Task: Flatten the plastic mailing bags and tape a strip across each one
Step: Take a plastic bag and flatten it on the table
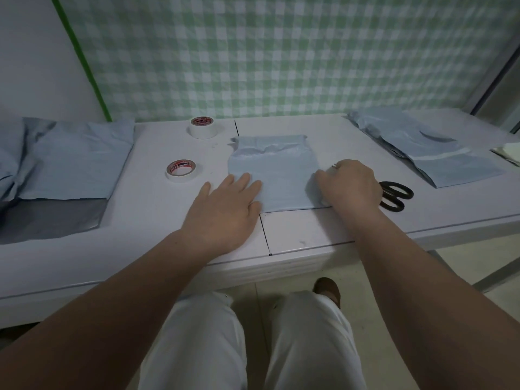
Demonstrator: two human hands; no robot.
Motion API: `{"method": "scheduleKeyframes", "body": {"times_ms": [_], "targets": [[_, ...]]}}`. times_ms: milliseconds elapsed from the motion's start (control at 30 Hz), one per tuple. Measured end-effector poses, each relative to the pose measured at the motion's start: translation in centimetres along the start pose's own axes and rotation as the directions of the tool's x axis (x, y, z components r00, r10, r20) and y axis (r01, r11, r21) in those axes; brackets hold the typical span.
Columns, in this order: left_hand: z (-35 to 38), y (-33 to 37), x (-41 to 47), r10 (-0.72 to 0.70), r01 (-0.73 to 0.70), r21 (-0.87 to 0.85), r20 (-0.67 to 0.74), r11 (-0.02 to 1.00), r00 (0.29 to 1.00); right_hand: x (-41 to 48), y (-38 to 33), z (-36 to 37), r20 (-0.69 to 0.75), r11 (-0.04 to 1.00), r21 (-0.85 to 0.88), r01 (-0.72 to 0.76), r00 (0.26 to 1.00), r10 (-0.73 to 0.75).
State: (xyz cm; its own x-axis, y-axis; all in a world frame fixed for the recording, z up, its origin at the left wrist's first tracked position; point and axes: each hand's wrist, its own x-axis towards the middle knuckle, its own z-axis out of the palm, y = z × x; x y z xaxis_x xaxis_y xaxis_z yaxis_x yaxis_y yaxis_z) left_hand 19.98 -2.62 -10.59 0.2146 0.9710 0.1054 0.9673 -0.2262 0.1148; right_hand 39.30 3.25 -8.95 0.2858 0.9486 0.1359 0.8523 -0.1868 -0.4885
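Your left hand [225, 205] lies open and flat, palm down, fingertips pressing the near left corner of the centre mailing bag [274, 171]; it grips nothing. Your right hand [350, 185] is loosely curled with knuckles up, resting on the bag's near right edge; whether the fingers pinch anything cannot be told. Bag lies flat on the white table [157, 209] straight ahead, its far end wrinkled.

Black scissors [395, 195]: one pair, just right of the right hand, partly hidden by it.

Tape rolls: two, both left of the bag. Near roll [181, 170] lies beside the bag's left edge; far roll [203, 127] sits further back.

Bag stacks: left pile [70, 159] and right pile [427, 147], each well apart from the centre bag; counts within the piles cannot be told.
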Motion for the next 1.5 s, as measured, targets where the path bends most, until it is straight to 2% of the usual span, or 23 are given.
{"method": "scheduleKeyframes", "body": {"times_ms": [267, 667, 733, 833, 867, 933, 1000, 1067, 1200, 1333, 1500], "targets": [[0.1, 0.0, -0.3, -0.006, 0.007, 0.035, -0.025, 0.999, 1.000, 0.2, 0.5, 0.8, -0.079, 0.990, 0.120, 0.079, 0.994, -0.069], [0.5, 0.0, -0.3, -0.040, 0.043, 0.045, -0.058, 0.998, 0.997, 0.3, 0.7, 1.1, -0.139, 0.991, 0.100, 0.091, 0.987, -0.077], [0.5, 0.0, -0.3, -0.077, 0.077, 0.017, -0.040, 0.997, 0.996, 0.1, 0.6, 1.1, -0.164, 0.994, 0.040, 0.102, 0.982, -0.094], [0.7, -0.1, -0.1, -0.088, 0.089, 0.021, -0.048, 0.996, 0.995, -0.5, -0.4, 1.1, -0.250, 0.935, -0.242, 0.258, 0.915, -0.317], [0.8, -0.2, -0.1, -0.084, 0.086, 0.033, -0.062, 0.996, 0.995, -0.9, -1.3, 1.1, -0.242, 0.901, -0.265, 0.343, 0.881, -0.407], [0.9, -0.3, 0.0, -0.091, 0.095, 0.050, -0.068, 0.994, 0.993, -1.7, -3.2, 1.5, -0.153, 0.844, -0.175, 0.507, 0.833, -0.532], [0.8, -0.2, -0.1, -0.111, 0.114, 0.052, -0.048, 0.992, 0.993, -2.6, -4.6, 2.5, -0.033, 0.810, -0.061, 0.584, 0.809, -0.586], [0.8, -0.1, -0.2, -0.127, 0.128, 0.054, -0.031, 0.990, 0.991, -3.2, -4.8, 3.8, 0.041, 0.771, -0.022, 0.636, 0.771, -0.635], [0.8, -0.1, -0.3, -0.179, 0.180, 0.019, -0.019, 0.984, 0.984, -3.1, -4.1, 5.0, 0.111, 0.716, 0.049, 0.696, 0.709, -0.697], [1.0, -0.6, -0.2, -0.227, 0.229, 0.021, -0.067, 0.973, 0.972, -2.9, -4.3, 5.0, 0.178, 0.655, 0.020, 0.756, 0.641, -0.746], [0.9, -0.5, -0.3, -0.288, 0.288, -0.018, -0.122, 0.958, 0.950, -2.9, -4.3, 5.0, 0.203, 0.659, 0.025, 0.752, 0.641, -0.740]]}}
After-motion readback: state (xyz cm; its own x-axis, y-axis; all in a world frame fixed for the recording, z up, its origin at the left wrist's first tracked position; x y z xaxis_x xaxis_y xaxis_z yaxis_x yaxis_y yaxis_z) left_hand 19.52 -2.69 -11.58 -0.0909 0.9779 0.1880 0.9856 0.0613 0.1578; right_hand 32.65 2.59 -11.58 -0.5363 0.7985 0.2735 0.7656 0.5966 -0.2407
